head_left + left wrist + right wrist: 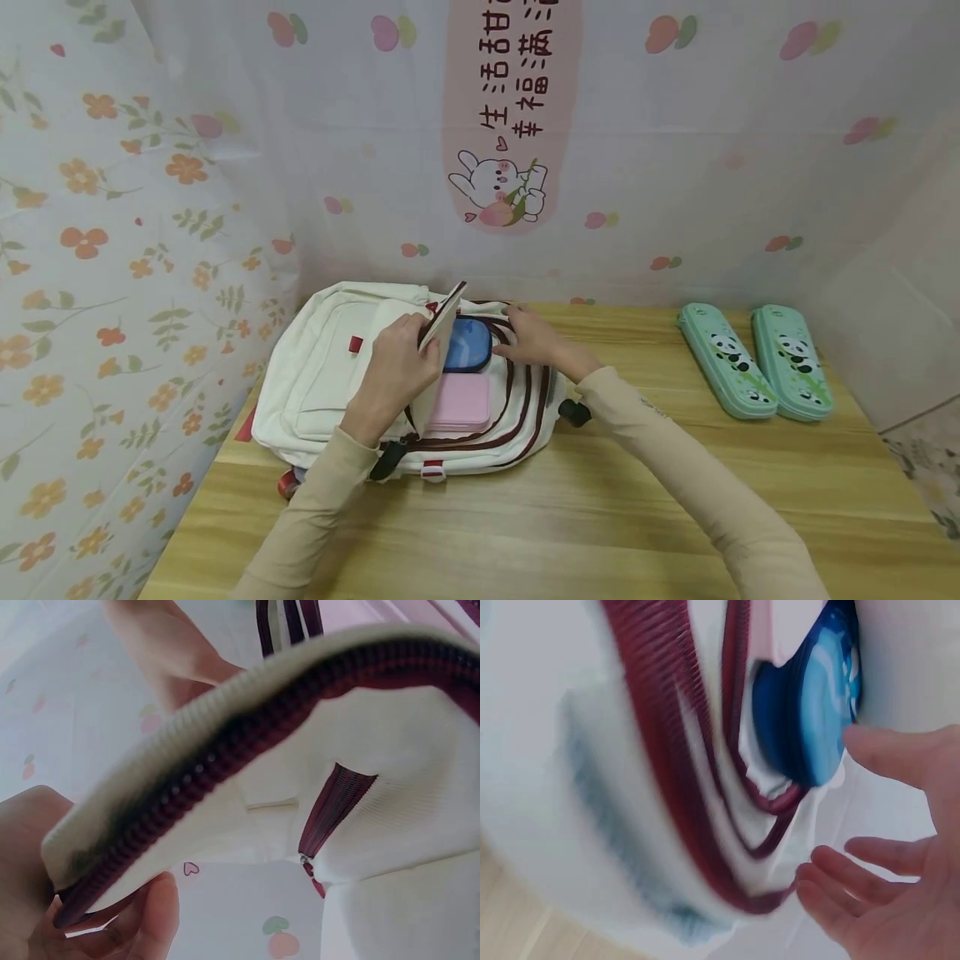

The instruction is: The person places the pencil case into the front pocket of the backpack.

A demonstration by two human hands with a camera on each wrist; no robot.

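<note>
A white backpack with dark red zips lies on its back on the table. My left hand grips the edge of its unzipped front flap and holds it raised, the fingers curled round the zip edge. Inside the pocket are a blue rounded case and a pink flat box, side by side. At the pocket's far right edge is my right hand, fingers spread. In the right wrist view its thumb comes right up to the blue case, and the other fingertips are at the red zip edge.
Two mint-green panda pencil cases lie side by side on the wooden table at the right. Behind the backpack hangs a patterned cloth. Black buckles stick out from the bag's sides.
</note>
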